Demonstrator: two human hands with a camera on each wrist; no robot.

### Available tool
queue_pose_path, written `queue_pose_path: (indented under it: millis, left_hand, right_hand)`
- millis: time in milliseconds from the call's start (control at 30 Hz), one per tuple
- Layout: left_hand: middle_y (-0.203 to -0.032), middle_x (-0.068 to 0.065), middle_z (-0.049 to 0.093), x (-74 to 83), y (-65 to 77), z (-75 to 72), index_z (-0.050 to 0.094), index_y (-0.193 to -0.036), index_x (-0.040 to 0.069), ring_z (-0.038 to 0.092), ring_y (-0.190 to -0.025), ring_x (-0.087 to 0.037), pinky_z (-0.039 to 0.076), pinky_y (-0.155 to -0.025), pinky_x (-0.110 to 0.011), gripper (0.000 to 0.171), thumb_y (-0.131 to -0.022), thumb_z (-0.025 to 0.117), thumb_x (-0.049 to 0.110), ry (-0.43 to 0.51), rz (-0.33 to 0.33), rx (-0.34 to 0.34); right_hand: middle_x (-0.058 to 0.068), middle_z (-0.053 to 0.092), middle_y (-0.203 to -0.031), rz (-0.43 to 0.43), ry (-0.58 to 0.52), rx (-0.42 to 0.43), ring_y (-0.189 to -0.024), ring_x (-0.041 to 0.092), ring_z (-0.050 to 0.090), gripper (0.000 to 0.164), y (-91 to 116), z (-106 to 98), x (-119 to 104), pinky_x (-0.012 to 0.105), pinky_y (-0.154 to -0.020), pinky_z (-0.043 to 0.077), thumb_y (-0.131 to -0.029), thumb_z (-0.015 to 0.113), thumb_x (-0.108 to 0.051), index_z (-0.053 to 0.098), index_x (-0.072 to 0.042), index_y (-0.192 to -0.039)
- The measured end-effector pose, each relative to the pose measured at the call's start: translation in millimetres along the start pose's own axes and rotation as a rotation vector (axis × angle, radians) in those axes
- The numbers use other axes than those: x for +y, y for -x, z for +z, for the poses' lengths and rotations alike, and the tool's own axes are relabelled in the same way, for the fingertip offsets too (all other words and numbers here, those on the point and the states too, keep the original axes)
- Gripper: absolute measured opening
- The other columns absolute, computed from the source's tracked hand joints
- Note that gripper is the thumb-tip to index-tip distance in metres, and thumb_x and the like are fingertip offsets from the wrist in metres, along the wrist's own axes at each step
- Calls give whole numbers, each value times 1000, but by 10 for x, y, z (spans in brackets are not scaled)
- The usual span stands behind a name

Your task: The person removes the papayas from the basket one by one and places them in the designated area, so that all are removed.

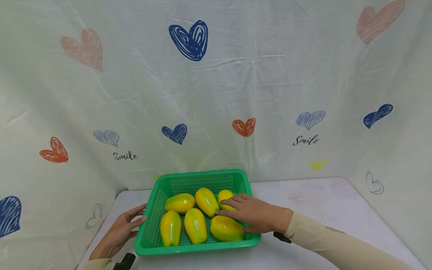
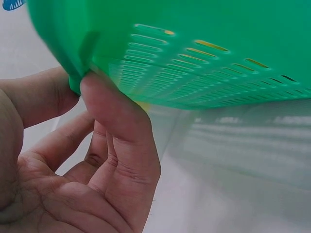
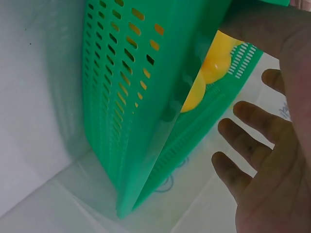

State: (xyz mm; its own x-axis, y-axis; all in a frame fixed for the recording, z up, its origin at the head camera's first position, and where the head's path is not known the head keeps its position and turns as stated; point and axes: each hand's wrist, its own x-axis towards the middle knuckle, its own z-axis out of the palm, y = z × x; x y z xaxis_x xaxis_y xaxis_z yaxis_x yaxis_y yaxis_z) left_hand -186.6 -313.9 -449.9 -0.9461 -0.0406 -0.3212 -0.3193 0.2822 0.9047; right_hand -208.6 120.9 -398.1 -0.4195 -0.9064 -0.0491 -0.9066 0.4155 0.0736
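Note:
A green plastic basket [image 1: 195,251] with slotted walls holds several glossy yellow-green papaya-like fruits [image 1: 170,229]. At the basket's left side, my left hand [image 1: 116,231] pinches the rim between thumb and finger, as the left wrist view shows close up. My right hand [image 1: 253,214] reaches in across the right rim, above the fruits on that side. Its fingers [image 3: 250,119] are spread and fairly straight, with no fruit between them in the right wrist view. Partly hidden behind these fingers is the back right fruit [image 1: 224,195], while the front right fruit [image 1: 227,228] lies beside the thumb.
The basket stands on a white table [image 1: 303,210]. Behind it and at both sides hangs a pale curtain [image 1: 209,97] printed with hearts and the word Smile. Dark bands [image 1: 125,261] sit at the wrists, by the beige sleeves [image 1: 330,240].

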Motion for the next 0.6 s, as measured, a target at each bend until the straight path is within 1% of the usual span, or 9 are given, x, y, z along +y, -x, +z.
queue_pose_path:
  millis: [133,333,433,600]
  left_hand:
    - [-144,-28,43,-5,-9,8,30,-162,-6,65,-100,-18,64,-89,-41,64,-110,59,15,6,-6,9]
    - [-145,-30,41,-12,-10,20,30,-162,-7,65,-99,-19,64,-88,-41,63,-110,59,14,15,-17,19]
    - [-144,-29,41,-20,-8,19,30,-162,-7,65,-99,-19,64,-88,-41,63,-110,59,14,16,-14,19]
    - [-143,-28,43,-33,-2,14,30,-162,-7,66,-98,-19,64,-87,-41,62,-111,57,14,25,-3,12]
  right_hand:
    - [4,46,-162,-28,19,-28,-143,21,49,86,-60,20,-19,40,-121,42,-89,89,-22,44,-26,-162]
    - [3,47,-160,-96,76,-14,-138,18,52,85,-123,37,-55,36,-119,44,-87,91,-23,47,-25,-159]
    - [3,49,-159,-125,87,-9,-137,19,53,83,-147,39,-74,35,-117,45,-87,91,-20,49,-24,-158]
    - [1,50,-159,-149,102,-29,-138,18,53,81,-193,57,-90,33,-118,45,-88,90,-19,50,-26,-157]
